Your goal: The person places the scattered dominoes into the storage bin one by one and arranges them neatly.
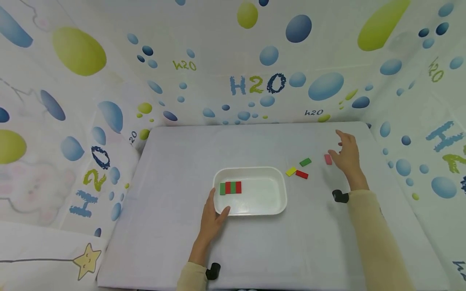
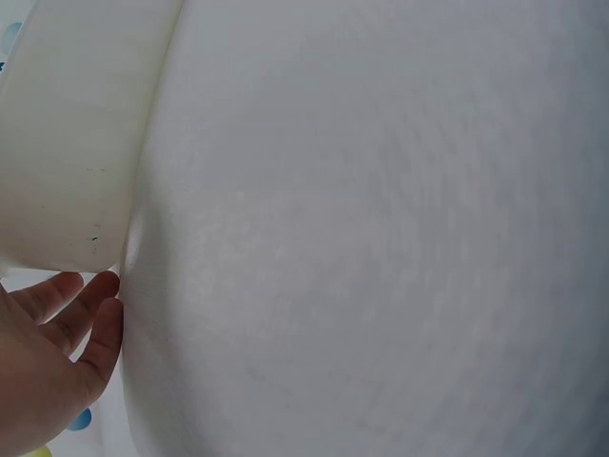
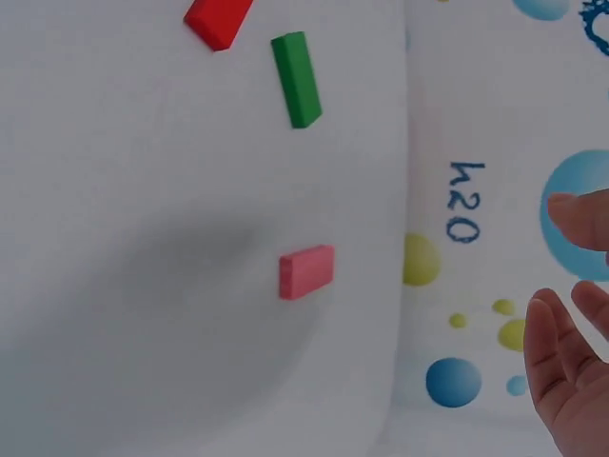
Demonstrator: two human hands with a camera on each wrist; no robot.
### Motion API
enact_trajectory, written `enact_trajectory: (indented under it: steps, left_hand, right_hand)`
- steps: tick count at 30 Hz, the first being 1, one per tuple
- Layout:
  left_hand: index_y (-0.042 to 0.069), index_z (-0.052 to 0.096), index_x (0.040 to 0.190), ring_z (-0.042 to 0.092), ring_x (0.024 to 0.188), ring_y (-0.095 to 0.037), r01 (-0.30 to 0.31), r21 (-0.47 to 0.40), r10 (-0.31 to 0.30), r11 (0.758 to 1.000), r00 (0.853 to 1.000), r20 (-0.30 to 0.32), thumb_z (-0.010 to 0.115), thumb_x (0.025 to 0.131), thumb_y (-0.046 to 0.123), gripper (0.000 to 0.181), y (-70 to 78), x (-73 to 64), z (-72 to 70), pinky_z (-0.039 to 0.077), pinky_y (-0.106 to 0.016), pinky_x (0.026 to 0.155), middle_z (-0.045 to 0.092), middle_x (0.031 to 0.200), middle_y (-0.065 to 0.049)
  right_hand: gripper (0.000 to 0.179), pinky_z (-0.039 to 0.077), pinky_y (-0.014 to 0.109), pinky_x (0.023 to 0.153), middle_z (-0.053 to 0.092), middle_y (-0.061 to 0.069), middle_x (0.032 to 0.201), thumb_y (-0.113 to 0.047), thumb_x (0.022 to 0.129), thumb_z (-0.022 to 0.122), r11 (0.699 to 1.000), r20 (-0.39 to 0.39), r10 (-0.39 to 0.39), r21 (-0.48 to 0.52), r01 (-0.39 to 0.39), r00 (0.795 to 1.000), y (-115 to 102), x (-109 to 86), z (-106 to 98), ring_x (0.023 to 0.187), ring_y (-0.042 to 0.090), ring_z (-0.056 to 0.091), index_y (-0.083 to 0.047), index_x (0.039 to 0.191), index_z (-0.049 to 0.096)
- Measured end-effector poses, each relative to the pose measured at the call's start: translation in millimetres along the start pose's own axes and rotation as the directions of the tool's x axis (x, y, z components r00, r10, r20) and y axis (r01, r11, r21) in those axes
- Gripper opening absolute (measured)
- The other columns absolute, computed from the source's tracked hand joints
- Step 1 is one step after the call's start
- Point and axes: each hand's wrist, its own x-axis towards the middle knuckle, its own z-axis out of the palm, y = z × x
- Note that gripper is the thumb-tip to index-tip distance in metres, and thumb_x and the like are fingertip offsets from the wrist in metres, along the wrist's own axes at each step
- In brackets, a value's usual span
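Observation:
A white plastic tray (image 1: 260, 202) lies on the table, with a row of red and green blocks (image 1: 231, 188) side by side near its left end. My left hand (image 1: 212, 220) holds the tray's near left corner, thumb at the front rim and fingers along the left side. In the left wrist view its fingertips (image 2: 107, 286) meet the tray's outer corner. Over the table's right side, my right hand (image 1: 347, 157) hovers with fingers spread and holds nothing. A pink block (image 1: 328, 159) lies just left of it, also seen in the right wrist view (image 3: 307, 272).
Between the tray and the pink block lie a green block (image 1: 305, 162), a yellow block (image 1: 291, 171) and a red block (image 1: 301, 174). The yellow and red ones lie close together. Patterned white sheets (image 1: 218, 68) rise behind the table (image 1: 174, 161) and at its sides.

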Motion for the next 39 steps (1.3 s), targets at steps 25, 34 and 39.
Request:
enact_trajectory:
  steps: [25,34,39]
  left_hand:
    - [0.007,0.021,0.154,0.038,0.138,-0.037,0.016,-0.005,-0.016,1.0,1.0,0.021,0.062,0.091,0.035,0.08,0.6,-3.3,-1.1,0.03,-0.06,0.111,0.037,0.153,-0.018]
    - [0.006,0.022,0.154,0.037,0.139,-0.036,0.01,-0.002,-0.01,1.0,1.0,0.011,0.064,0.09,0.03,0.08,1.2,-1.4,-1.4,0.029,-0.058,0.113,0.037,0.153,-0.018]
    - [0.005,0.021,0.154,0.036,0.14,-0.036,0.001,-0.009,-0.001,1.0,1.0,0.012,0.063,0.091,0.033,0.08,2.1,-1.2,-2.2,0.028,-0.059,0.113,0.036,0.154,-0.018]
  right_hand:
    - [0.072,0.023,0.065,0.11,0.019,0.044,0.145,0.003,0.083,0.051,0.972,0.458,0.2,-0.203,-0.117,0.866,61,16.9,27,0.133,0.06,0.025,0.01,0.149,0.021]
    - [0.072,0.026,0.067,0.108,0.017,0.046,0.143,-0.002,0.083,0.054,0.972,0.481,0.191,-0.214,-0.096,0.856,63,13.1,33,0.129,0.063,0.027,0.011,0.147,0.023]
    - [0.063,0.031,0.066,0.105,0.023,0.046,0.139,-0.002,0.085,0.054,0.971,0.46,0.167,-0.23,-0.065,0.872,66,11.9,39,0.128,0.061,0.029,0.013,0.142,0.031]
